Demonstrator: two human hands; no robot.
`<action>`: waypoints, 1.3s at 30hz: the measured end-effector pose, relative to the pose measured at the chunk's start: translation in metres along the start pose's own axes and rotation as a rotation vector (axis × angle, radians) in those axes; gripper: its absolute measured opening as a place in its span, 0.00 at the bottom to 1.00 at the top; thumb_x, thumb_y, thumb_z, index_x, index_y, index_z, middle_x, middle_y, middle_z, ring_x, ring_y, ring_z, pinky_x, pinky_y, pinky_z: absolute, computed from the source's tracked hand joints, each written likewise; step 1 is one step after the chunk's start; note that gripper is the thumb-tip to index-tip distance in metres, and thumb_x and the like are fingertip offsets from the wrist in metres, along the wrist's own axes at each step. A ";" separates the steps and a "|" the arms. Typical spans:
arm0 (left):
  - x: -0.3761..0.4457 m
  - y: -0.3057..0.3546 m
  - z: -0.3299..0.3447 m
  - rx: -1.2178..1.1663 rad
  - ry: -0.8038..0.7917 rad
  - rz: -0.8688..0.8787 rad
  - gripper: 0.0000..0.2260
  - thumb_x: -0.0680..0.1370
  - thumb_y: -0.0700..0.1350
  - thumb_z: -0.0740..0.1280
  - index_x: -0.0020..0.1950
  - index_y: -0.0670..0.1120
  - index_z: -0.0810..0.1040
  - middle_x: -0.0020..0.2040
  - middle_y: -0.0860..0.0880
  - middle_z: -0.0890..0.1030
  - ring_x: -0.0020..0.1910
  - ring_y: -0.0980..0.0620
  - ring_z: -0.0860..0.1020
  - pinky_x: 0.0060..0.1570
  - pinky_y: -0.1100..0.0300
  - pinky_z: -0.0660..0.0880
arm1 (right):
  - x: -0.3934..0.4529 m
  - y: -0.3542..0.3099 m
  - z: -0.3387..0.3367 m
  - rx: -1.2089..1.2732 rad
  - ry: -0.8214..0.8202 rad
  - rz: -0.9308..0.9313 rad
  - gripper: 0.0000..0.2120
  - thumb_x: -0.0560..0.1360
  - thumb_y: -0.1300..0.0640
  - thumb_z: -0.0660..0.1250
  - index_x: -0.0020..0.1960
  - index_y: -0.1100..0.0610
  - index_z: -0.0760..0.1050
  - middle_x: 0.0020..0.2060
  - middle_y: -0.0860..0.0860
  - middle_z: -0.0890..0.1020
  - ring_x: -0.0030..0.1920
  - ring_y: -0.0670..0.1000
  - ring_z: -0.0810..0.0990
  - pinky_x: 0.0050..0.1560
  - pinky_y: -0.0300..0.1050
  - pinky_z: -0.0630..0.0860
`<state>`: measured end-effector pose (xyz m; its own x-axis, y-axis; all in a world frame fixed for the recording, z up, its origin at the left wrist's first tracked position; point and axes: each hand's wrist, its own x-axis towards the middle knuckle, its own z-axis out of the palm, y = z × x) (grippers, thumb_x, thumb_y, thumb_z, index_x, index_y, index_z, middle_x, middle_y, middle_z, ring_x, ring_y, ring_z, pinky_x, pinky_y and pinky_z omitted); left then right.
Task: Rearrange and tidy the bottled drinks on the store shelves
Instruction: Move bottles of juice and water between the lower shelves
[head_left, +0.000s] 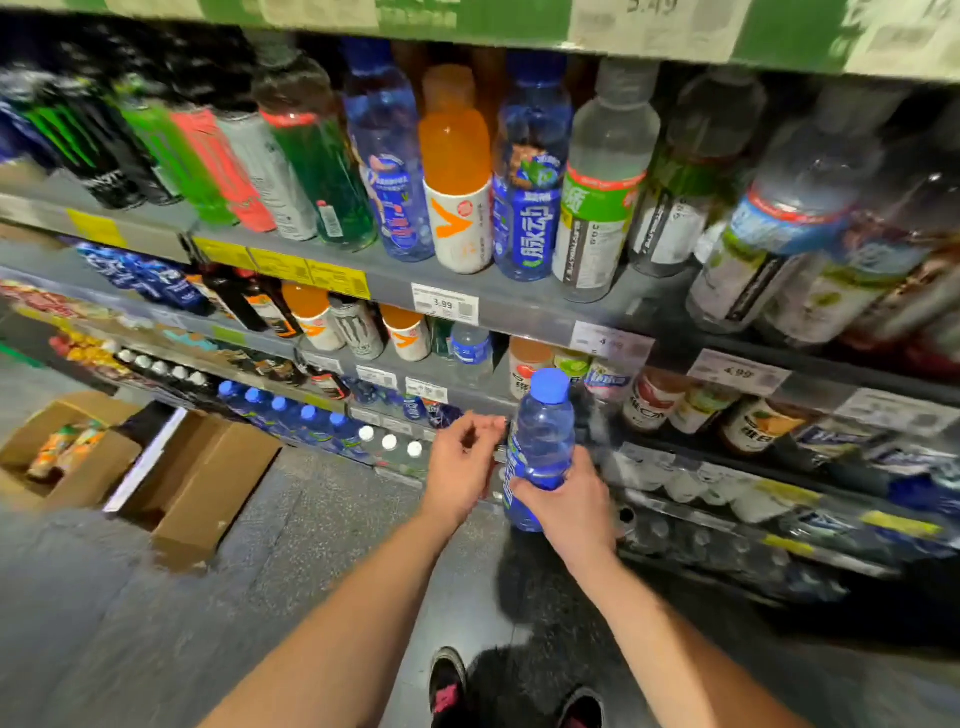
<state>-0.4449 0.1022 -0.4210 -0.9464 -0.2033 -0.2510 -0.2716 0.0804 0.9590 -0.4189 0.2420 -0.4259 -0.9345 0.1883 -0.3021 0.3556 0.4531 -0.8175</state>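
From the head camera, my right hand grips a blue-capped blue drink bottle upright, off the shelves, in front of the lower rows. My left hand hangs loosely curled, empty. Flavours sit mixed on the shelves; I judge most tidying remains.

Shelves of seemingly upright bottles

Blue-capped blue bottle, upright, capped, gripped low (label side blurred), before the lower shelves
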 end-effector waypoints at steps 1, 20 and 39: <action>-0.012 0.007 -0.008 -0.038 -0.031 -0.013 0.11 0.74 0.56 0.68 0.41 0.49 0.81 0.33 0.50 0.79 0.32 0.50 0.74 0.35 0.52 0.73 | -0.003 -0.010 0.005 -0.015 -0.029 -0.016 0.24 0.62 0.50 0.80 0.52 0.54 0.73 0.47 0.51 0.83 0.48 0.55 0.82 0.44 0.46 0.74; 0.050 0.003 -0.273 0.051 0.019 -0.111 0.25 0.60 0.47 0.83 0.53 0.43 0.82 0.44 0.50 0.86 0.41 0.58 0.83 0.42 0.63 0.78 | -0.039 -0.168 0.215 -0.021 -0.337 -0.138 0.24 0.65 0.57 0.79 0.57 0.46 0.74 0.48 0.40 0.81 0.47 0.32 0.80 0.48 0.30 0.74; 0.130 -0.021 -0.351 -0.063 0.244 -0.105 0.19 0.69 0.41 0.80 0.57 0.47 0.80 0.49 0.55 0.84 0.47 0.60 0.82 0.42 0.70 0.77 | 0.094 -0.217 0.375 -0.038 0.014 -0.175 0.37 0.73 0.45 0.72 0.75 0.60 0.63 0.67 0.60 0.76 0.65 0.60 0.76 0.63 0.52 0.75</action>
<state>-0.5008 -0.2685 -0.4273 -0.8413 -0.4374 -0.3176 -0.3474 -0.0126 0.9376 -0.5903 -0.1654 -0.4611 -0.9820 0.1158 -0.1495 0.1880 0.5124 -0.8379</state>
